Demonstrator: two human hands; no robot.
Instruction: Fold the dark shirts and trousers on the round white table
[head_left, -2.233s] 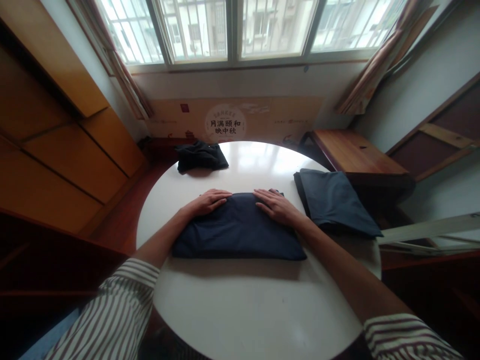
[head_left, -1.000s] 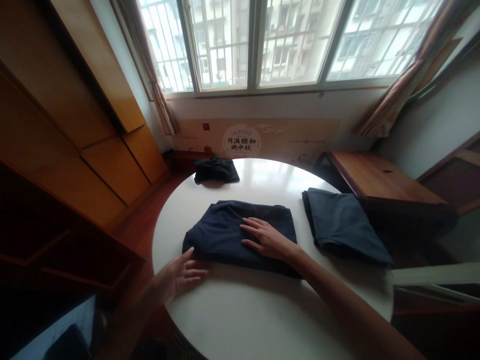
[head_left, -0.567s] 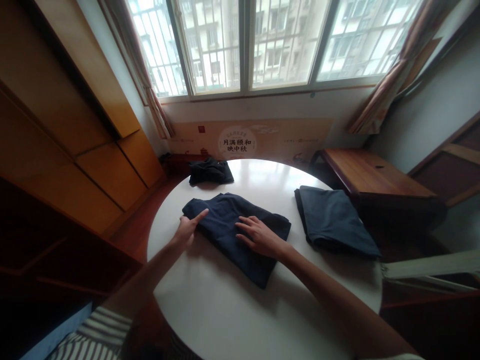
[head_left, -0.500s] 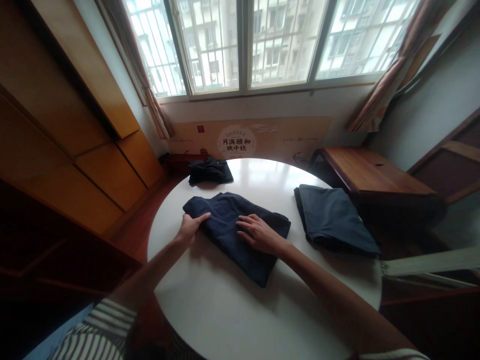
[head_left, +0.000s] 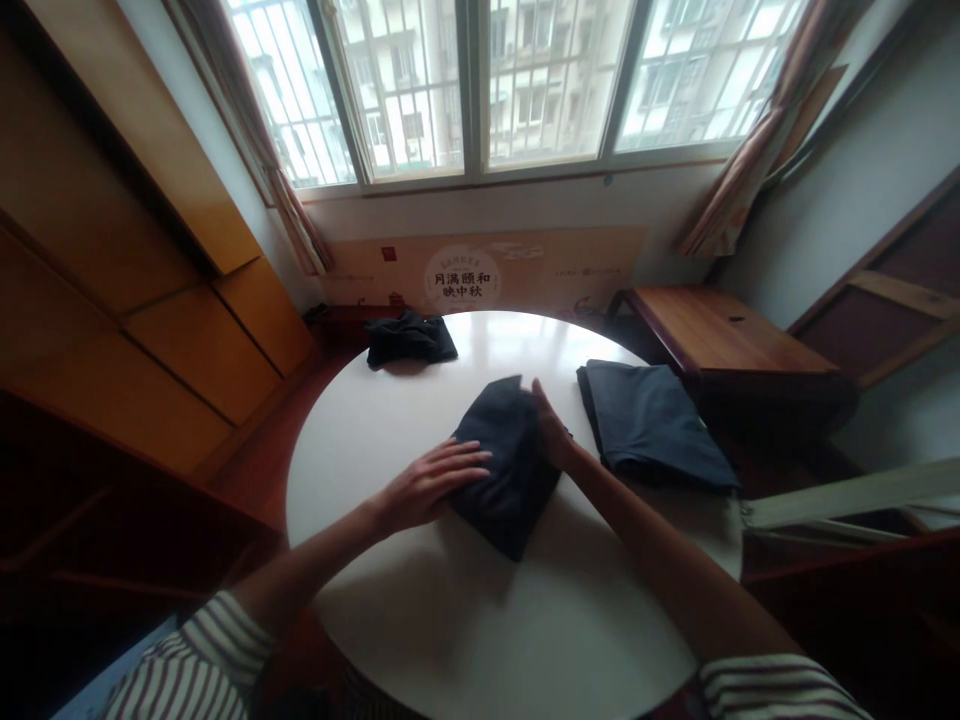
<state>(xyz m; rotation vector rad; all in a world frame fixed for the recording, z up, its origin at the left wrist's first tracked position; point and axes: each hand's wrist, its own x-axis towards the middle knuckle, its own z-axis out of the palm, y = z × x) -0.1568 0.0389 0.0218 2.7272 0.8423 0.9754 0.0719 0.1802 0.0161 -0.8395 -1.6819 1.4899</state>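
Observation:
A navy folded garment (head_left: 499, 470), its kind hidden by the folds, lies in a compact bundle near the middle of the round white table (head_left: 375, 640). Across its left side rests my left hand (head_left: 431, 480), open, with the fingers stretched flat over the cloth. My right hand (head_left: 550, 430) is at the upper right edge of the bundle, turned on its side with fingers extended. Motion blurs its fingertips a little, and part of it is against the cloth.
Folded dark blue-grey clothing (head_left: 652, 420) lies at the table's right side. A crumpled black garment (head_left: 411, 340) sits at the far left edge. Beyond the table stand a wooden bench (head_left: 720, 325) and, to the left, a wooden cabinet (head_left: 180, 370).
The garment's left part has been folded over to the right, making the bundle narrower. My left hand moved right onto the cloth; my right hand shifted right and up to its edge.

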